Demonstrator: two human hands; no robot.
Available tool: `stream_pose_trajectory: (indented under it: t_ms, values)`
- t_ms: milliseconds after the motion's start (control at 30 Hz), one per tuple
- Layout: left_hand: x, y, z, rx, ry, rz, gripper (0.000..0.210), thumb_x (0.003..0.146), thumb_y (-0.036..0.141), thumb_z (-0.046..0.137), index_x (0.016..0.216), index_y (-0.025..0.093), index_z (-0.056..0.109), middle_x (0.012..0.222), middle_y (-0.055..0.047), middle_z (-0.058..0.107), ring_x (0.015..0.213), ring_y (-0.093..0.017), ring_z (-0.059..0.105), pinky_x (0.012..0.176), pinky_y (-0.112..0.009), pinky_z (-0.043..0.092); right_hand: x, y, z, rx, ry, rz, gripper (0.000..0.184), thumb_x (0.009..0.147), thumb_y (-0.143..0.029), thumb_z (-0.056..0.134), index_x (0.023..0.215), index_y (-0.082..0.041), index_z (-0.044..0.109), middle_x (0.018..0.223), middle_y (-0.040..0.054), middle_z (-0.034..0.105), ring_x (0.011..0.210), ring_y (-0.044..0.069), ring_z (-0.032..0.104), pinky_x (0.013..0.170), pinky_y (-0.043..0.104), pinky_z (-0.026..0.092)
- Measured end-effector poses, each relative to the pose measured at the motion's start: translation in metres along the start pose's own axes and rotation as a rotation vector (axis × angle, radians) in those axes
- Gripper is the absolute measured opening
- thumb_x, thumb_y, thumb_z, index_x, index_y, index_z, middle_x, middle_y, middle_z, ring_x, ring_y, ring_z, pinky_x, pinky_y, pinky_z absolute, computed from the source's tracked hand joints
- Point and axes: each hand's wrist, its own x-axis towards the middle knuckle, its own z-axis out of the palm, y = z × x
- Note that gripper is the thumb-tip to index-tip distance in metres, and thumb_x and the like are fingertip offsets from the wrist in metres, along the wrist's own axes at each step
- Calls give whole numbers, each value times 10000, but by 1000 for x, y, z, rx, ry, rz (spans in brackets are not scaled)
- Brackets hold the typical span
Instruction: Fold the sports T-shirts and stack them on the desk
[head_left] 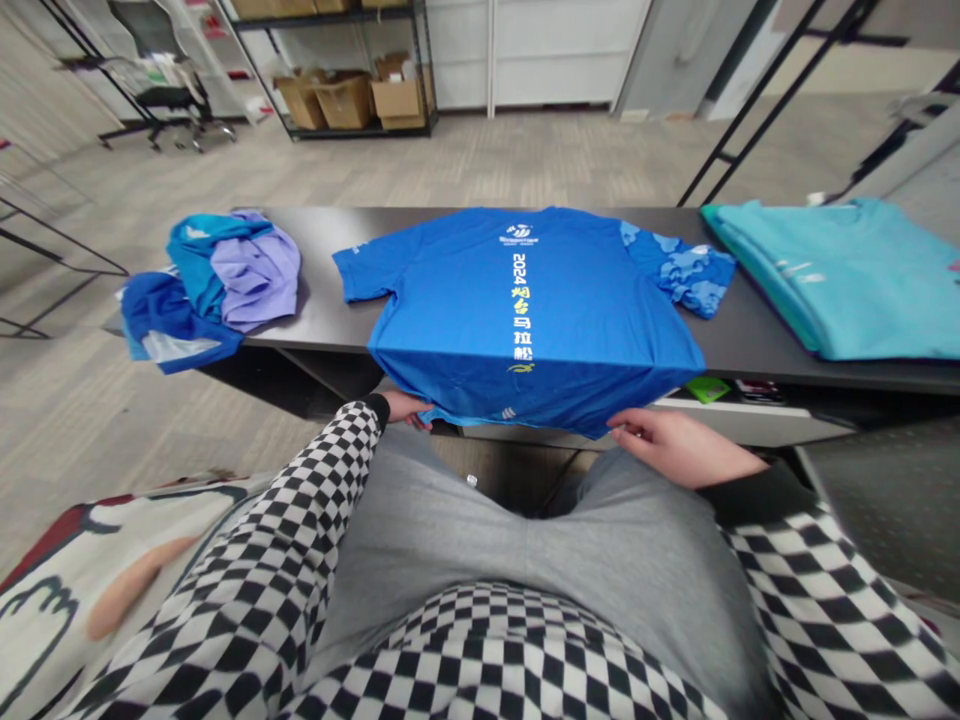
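A blue T-shirt [450,300] lies spread across the dark table, its collar on the far side and its hem hanging over the near edge. White and yellow print runs down its middle, and one sleeve has a lighter blue pattern. At the left end of the hem, my left hand [405,407] is closed with the cloth between its fingers. My right hand [671,443] pinches the other corner of the hem, thumb and forefinger together. Both hands are low, just in front of the table edge and above my lap.
Crumpled blue, teal and purple garments [255,270] lie at the table's left end, partly overhanging. A stack of folded turquoise shirts [862,270] sits on the right of the table [322,325]. Behind stand a shelf with cardboard boxes [345,100] and an office chair [169,95].
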Motion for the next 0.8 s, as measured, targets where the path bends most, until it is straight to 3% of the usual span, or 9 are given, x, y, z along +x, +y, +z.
stream_pose_trajectory:
  t_ms: [67,167,433,600,800]
  values:
    - [2,-7,4,-69,-52,-18,617,1000,747,663,972,143,788,1032,-172,862,1007,-307,824,884,-385,633,1,-1,-1,-2,-1,-7,419,1043,-521,520,1148,-259,831,1029,74,880,913,292,816,824,392,591]
    - [4,-14,5,-136,-95,-23,636,877,801,742,972,174,783,1035,-164,866,1017,-295,813,845,-346,613,2,-1,-2,-1,3,-10,407,1035,-519,532,1139,-266,832,1016,72,882,895,294,814,816,392,596]
    - [18,-21,3,-96,-129,-24,468,593,517,961,857,215,721,807,-40,770,806,-246,705,791,-342,590,1,-3,-3,-16,0,13,430,1031,-526,518,1151,-259,834,1008,78,874,911,302,816,822,395,594]
    - [19,-25,3,-69,-111,-40,410,634,518,940,776,221,697,729,-40,731,776,-242,691,807,-344,576,1,-2,-3,-25,2,19,439,1034,-525,521,1175,-248,832,1012,78,877,911,297,820,806,384,591]
    - [15,-20,8,-97,-149,-75,460,738,618,893,811,203,709,811,-116,811,860,-289,775,814,-361,598,2,-1,-2,-29,5,17,436,1042,-523,522,1169,-245,833,1007,77,878,902,294,824,800,383,593]
